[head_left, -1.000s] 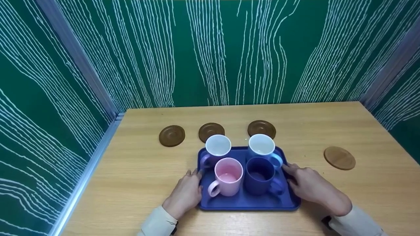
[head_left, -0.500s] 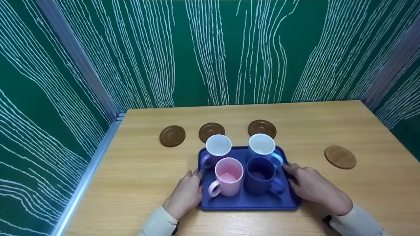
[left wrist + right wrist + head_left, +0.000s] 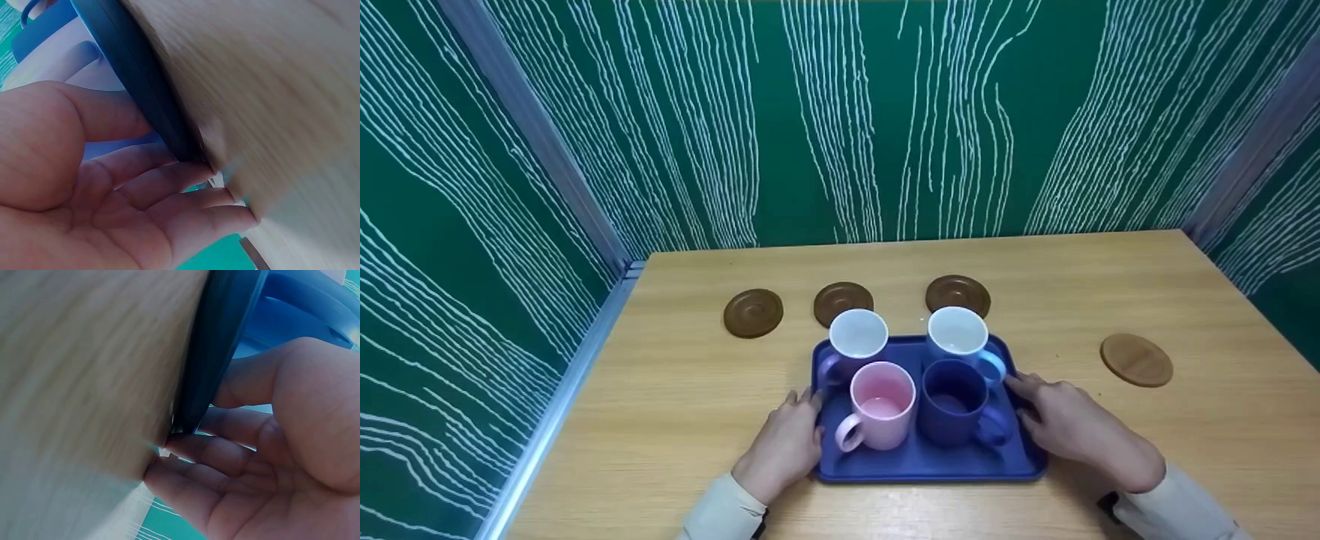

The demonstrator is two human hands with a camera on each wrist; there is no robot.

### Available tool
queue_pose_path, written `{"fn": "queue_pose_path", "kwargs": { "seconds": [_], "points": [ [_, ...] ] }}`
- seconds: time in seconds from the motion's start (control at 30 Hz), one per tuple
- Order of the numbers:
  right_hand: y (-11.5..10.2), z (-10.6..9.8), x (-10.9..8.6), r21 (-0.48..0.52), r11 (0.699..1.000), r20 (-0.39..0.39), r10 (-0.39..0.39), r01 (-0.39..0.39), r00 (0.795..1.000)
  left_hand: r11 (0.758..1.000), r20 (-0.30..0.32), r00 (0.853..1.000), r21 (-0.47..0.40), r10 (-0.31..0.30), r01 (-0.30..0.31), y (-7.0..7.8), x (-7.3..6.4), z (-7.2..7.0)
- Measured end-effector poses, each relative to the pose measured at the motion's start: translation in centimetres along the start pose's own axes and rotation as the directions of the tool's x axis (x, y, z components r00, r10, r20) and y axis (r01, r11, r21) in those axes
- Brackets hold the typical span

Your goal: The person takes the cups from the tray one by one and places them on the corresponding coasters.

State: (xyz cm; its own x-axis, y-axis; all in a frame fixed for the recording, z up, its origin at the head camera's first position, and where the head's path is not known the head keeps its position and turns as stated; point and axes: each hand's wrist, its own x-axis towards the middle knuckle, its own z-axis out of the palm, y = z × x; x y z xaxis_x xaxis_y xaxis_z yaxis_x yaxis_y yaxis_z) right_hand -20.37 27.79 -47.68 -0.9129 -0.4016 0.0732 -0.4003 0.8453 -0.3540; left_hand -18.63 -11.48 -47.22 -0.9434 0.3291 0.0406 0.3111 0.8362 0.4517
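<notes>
A dark blue tray lies on the table, bearing several mugs. At its front stand a pink mug and a dark blue mug; behind them are a purple mug with a white inside and a light blue mug. My left hand holds the tray's left side, its thumb against the rim and fingertips low by the table. On the right side, my right hand holds the tray likewise, with its thumb at the rim.
Three dark brown coasters, left, middle and right, lie behind the tray. A lighter wooden coaster lies to its right. Green walls with white lines border the wooden table.
</notes>
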Motion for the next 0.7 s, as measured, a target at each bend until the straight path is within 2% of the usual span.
{"fn": "queue_pose_path", "kwargs": {
  "seconds": [0.13, 0.37, 0.53, 0.7],
  "points": [
    [0.1, -0.3, 0.0, 0.015, 1.0, 0.016, 0.008, -0.009, 1.0, 1.0, -0.006, 1.0, 0.003, 0.005, -0.005, -0.1, 0.0, 0.1],
    [0.2, -1.2, 0.1, 0.032, 0.999, -0.016, 0.003, -0.003, 1.0, 0.999, -0.029, 0.999, 0.038, 0.035, -0.033, -0.2, -0.1, 0.1],
    [0.5, -2.9, 0.1, 0.01, 0.999, -0.025, 0.044, -0.044, 0.999, 1.0, 0.0, 1.0, 0.017, 0.002, -0.002, -0.2, -0.1, 0.0],
    [1.4, -5.0, -0.3, 0.032, 0.994, -0.046, 0.103, -0.101, 0.994, 1.0, 0.016, 1.0, 0.002, -0.019, 0.019, -0.1, 0.0, 0.0]
  ]
}}
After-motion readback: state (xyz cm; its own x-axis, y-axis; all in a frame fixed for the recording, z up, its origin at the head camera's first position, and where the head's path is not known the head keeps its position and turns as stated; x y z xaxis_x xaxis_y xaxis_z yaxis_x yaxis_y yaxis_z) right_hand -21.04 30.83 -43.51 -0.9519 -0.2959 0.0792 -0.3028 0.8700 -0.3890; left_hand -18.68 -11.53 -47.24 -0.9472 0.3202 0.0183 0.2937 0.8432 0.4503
